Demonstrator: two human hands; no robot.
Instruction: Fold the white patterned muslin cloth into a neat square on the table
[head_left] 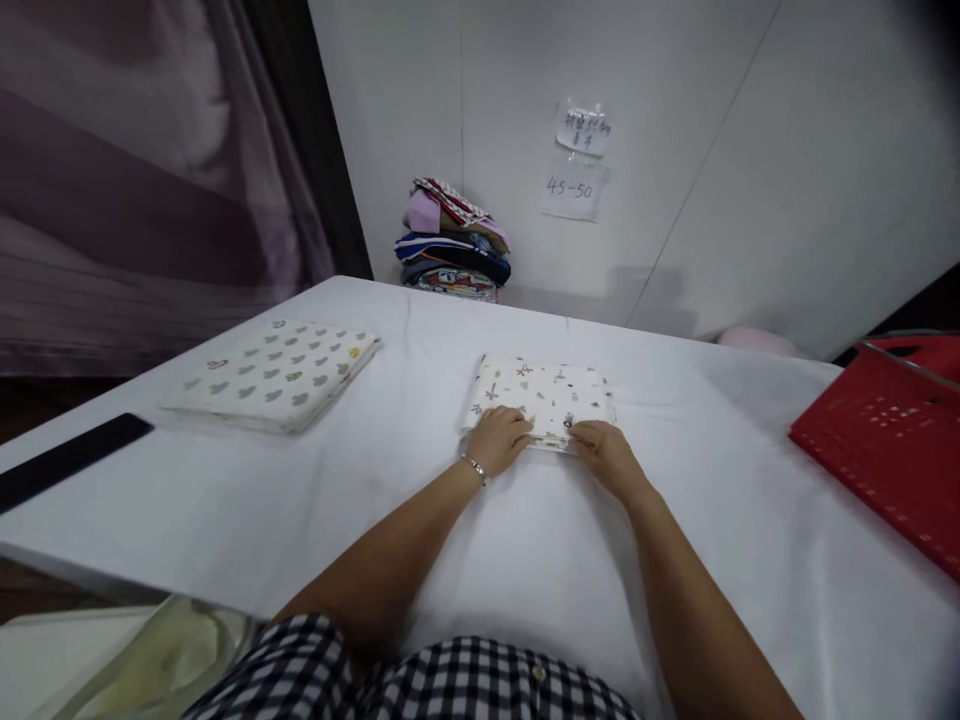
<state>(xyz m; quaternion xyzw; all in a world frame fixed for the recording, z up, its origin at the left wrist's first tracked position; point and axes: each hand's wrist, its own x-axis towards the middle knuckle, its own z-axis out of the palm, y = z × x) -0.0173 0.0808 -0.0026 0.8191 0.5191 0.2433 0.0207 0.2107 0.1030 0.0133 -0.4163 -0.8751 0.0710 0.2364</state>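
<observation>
"Where do you have the folded cloth?"

"I see the folded cloth just right of the middle of the frame, flat on the white-covered desk. It's cream, with small scattered prints, one of them star-shaped."

"And your hands?"

"Both are touching its near edge. My left hand, with a bracelet at the wrist, lies over the near left part, fingers together on top. My right hand is at the near right part, fingers bent towards the left. Cloth layers show along the edge between them."

"Is the grip firm?"

"I can't make that out for either hand. Both touch the cloth, but from this angle I don't see whether thumb and fingers pinch it."

"What else is on the desk?"

"A second folded cloth with rows of grey motifs lies left of centre, well apart from my hands. A black strip is at the left edge of the frame, and something red at the right edge; I can't say what."

"And further back?"

"A stack of fabrics past the desk's far edge, upper middle, and a paper reading 45-50 on the wall."
</observation>
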